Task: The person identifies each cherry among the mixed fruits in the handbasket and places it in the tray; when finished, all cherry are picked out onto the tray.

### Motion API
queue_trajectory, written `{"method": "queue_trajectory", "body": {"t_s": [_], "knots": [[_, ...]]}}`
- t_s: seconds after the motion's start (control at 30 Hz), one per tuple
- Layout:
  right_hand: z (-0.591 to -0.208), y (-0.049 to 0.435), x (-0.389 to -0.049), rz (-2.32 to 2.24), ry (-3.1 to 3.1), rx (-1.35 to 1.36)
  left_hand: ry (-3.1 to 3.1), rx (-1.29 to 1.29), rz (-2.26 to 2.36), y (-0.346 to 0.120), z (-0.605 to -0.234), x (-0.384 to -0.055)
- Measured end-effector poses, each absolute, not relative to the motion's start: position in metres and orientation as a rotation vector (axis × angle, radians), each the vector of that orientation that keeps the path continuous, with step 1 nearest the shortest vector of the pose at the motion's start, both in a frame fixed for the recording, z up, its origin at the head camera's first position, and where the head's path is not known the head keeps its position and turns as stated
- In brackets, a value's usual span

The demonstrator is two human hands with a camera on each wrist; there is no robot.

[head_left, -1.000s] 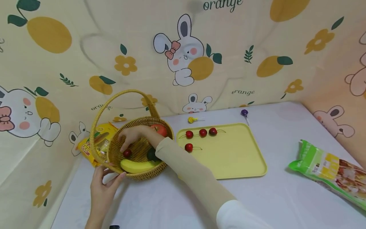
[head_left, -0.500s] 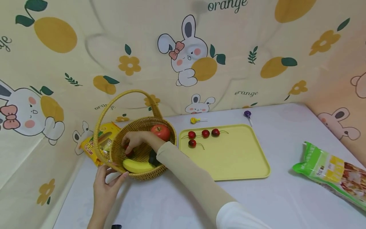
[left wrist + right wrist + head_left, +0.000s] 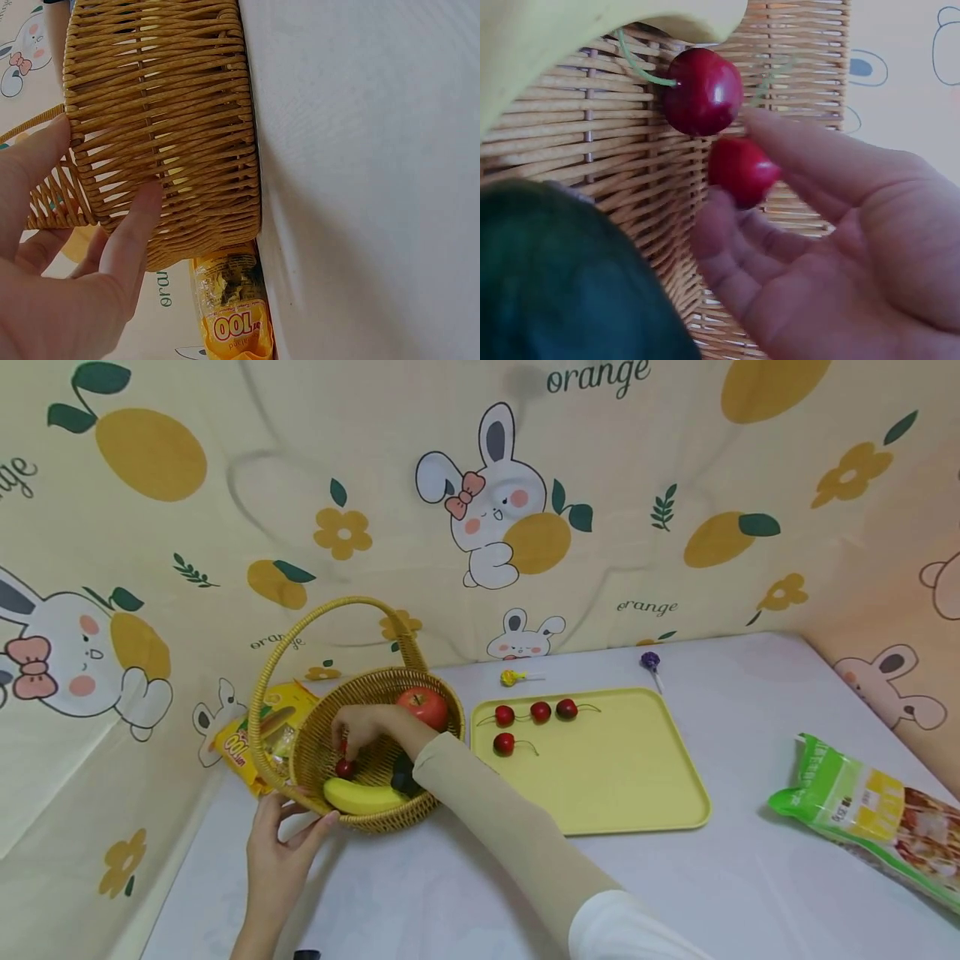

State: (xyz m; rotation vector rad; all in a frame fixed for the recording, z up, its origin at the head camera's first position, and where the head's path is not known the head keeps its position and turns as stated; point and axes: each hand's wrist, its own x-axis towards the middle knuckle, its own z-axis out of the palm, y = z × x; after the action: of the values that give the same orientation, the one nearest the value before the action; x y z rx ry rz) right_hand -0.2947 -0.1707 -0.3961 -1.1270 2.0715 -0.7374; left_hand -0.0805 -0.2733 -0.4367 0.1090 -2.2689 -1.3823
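Note:
My left hand [image 3: 281,852] holds the near left rim of the woven basket [image 3: 390,822], a finger along its outer wall in the left wrist view. Inside the basket, my right hand [image 3: 367,728] pinches a red cherry [image 3: 742,171] between thumb and fingers. Another cherry [image 3: 703,91], with a green stem, lies against the wickerwork just beside it. A banana [image 3: 363,797] rests along the near side of the basket, and a red apple [image 3: 423,707] sits at the far right. My right forearm partly hides a dark green rounded thing [image 3: 562,277] there.
Right of the basket lies a yellow tray [image 3: 607,768] with several cherries [image 3: 504,744]. Behind it are a yellow lollipop [image 3: 512,677] and a purple lollipop [image 3: 650,662]. A yellow snack bag [image 3: 281,714] leans behind the basket; a green food packet [image 3: 862,802] lies far right.
My right hand has come down to the cherries in the basket and now pinches one. The left hand keeps its hold on the rim. The head view has shifted slightly.

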Motion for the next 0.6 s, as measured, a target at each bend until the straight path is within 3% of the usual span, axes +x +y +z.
{"method": "queue_trajectory", "body": {"t_s": [0.3, 0.6], "knots": [[-0.366, -0.149, -0.3, -1.07, 1.898, -1.298, -2.255, 0.105, -1.395, -0.274, -0.437, -0.08], [-0.338, -0.033, -0.319, -1.289, 1.79, -1.327, -2.287, 0.159, -1.398, -0.272, -0.436, -0.08]]}}
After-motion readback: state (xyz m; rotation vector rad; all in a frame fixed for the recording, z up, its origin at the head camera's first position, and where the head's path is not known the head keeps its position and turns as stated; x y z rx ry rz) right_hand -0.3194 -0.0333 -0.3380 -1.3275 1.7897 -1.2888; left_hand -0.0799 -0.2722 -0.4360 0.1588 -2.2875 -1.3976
